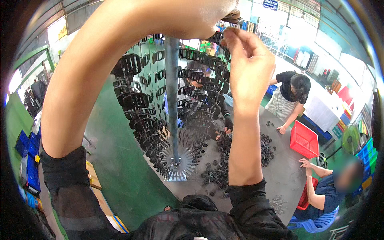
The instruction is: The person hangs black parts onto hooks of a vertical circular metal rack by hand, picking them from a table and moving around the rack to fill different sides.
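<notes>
Both my arms are raised at the top of a hanging rack, whose grey metal pole (pixel 172 96) stands amid strings of black plastic buckles (pixel 134 101). My right hand (pixel 252 54) has its thumb and fingers pinched together at a small black buckle (pixel 216 38) near the top of a string. Bent over from the left, my left hand (pixel 212 18) is closed beside it, around a dark piece (pixel 232 17) too small to make out. Its fingers are partly hidden and washed out by glare. At the pole's foot lies a slotted metal disc (pixel 178 173).
A grey table (pixel 280 176) carries a heap of loose black parts (pixel 260 150) and a red basket (pixel 304 140). One person (pixel 290 94) leans over it at the far right; another (pixel 326 192) sits on a blue chair (pixel 318 222). A third person is partly hidden behind the strings.
</notes>
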A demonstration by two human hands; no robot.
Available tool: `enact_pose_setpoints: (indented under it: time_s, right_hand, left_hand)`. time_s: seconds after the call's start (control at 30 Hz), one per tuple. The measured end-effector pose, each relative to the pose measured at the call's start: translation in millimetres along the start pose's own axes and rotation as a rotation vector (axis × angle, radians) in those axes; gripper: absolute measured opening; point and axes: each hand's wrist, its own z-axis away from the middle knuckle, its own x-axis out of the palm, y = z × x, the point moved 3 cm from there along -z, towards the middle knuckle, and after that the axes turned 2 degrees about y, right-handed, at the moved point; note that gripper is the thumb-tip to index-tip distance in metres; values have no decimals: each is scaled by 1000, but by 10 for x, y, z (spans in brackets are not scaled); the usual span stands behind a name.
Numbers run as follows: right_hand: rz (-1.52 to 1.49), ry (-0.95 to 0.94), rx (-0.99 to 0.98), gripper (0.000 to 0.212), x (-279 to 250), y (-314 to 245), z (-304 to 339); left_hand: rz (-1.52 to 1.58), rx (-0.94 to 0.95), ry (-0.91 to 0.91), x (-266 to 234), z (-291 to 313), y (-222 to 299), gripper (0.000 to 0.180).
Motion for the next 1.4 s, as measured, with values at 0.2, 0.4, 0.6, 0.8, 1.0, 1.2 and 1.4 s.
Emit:
enact_pose_setpoints:
  time_s: [0.2, 0.4, 0.6, 0.8, 1.0, 1.2, 1.4]
  right_hand:
    - [-219, 35, 24, 28, -48, -30, 70]
    - [-24, 88, -182, 27, -55, -78, 303]
    - [181, 115, -178, 16, 2, -39, 298]
    - [303, 121, -228, 11, -34, -97, 247]
    - [279, 178, -286, 10, -138, -234, 124]
    - [-130, 29, -19, 15, -148, -117, 11]
    - [-598, -288, 231, 20, -224, -109, -276]
  left_hand:
    - [24, 11, 130, 10, 32, 32, 14]
    - [19, 35, 135, 57, -41, -100, 15]
    - [7, -80, -133, 41, -92, -94, 10]
    - [-5, -324, -261, -50, -182, 38, 9]
    - [33, 48, -138, -123, -46, 14, 8]
    - [-127, 255, 20, -76, 27, 33, 13]
    - [-120, 110, -60, -193, 1, -20, 15]
